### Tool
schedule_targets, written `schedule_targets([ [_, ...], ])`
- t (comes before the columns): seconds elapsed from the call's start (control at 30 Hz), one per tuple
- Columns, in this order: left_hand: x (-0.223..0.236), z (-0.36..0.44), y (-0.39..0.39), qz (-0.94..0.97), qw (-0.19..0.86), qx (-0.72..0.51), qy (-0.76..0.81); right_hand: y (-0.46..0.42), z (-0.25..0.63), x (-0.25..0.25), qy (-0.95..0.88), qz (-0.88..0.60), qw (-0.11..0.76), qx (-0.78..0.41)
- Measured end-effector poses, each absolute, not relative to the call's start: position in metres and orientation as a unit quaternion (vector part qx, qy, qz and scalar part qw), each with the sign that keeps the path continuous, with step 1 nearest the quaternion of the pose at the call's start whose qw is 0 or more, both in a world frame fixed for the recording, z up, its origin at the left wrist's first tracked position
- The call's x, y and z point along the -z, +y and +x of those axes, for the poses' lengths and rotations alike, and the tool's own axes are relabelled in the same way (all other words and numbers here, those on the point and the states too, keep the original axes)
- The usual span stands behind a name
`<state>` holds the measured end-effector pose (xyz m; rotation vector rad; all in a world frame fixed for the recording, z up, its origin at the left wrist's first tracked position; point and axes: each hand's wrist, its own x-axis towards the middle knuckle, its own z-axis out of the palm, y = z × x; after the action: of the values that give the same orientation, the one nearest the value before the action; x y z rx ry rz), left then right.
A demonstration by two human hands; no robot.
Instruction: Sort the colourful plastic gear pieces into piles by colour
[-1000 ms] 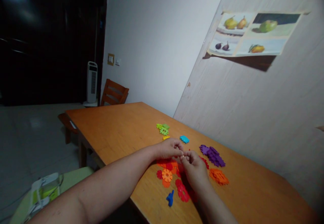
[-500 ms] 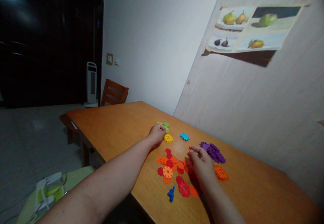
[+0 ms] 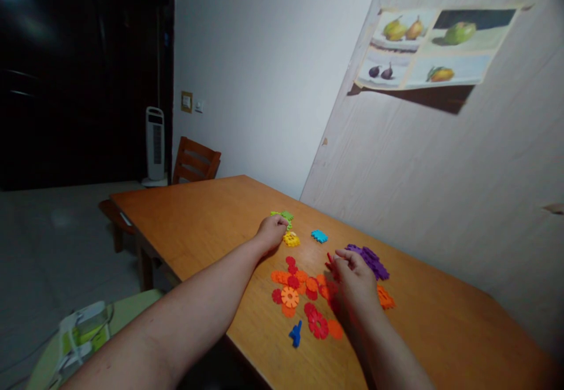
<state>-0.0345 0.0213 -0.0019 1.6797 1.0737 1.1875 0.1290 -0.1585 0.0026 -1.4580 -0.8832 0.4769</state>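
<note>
My left hand (image 3: 272,231) rests at the small pile of green notched pieces (image 3: 287,216), fingers pinched together; what they hold, if anything, is hidden. Just below its fingertips lie yellow pieces (image 3: 291,239). Between the thumb and fingers of my right hand (image 3: 350,269) is a red notched disc (image 3: 329,259), seen nearly edge-on, above the table. Purple pieces (image 3: 374,262) are heaped just beyond that hand. To its left spread loose orange discs (image 3: 289,297) and red discs (image 3: 318,325), some overlapping.
A light blue stack (image 3: 319,236) sits between my hands. Orange pieces (image 3: 385,298) lie right of my right wrist, and a dark blue piece (image 3: 295,334) near the front of the wooden table (image 3: 198,214). A wall bounds the table's far right side; a chair (image 3: 196,160) stands behind.
The red disc in my right hand has turned and shows more clearly, and the fingers have shifted around it. My left hand stays by the green pieces. The view has shifted slightly.
</note>
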Motion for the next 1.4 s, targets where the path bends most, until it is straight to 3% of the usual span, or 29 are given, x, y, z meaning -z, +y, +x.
schedule_targets([
  [0.5,0.010,-0.030,0.029,0.722,0.340,-0.470,0.377,-0.197,0.199,-0.070,-0.211,-0.620,0.755,0.011],
  [0.83,0.009,-0.033,0.030,0.750,0.297,-0.446,0.388,-0.194,0.207,-0.054,-0.264,-0.700,0.662,-0.044],
  [1.07,0.006,-0.043,0.027,0.822,0.139,-0.348,0.429,-0.192,0.196,-0.053,-0.268,-0.708,0.652,-0.053],
  [1.23,0.006,-0.041,0.017,0.860,0.134,-0.251,0.424,-0.188,0.197,-0.046,-0.295,-0.697,0.651,-0.056],
  [1.4,0.006,-0.040,0.016,0.865,0.140,-0.233,0.422,-0.185,0.205,-0.038,-0.310,-0.694,0.647,-0.060],
])
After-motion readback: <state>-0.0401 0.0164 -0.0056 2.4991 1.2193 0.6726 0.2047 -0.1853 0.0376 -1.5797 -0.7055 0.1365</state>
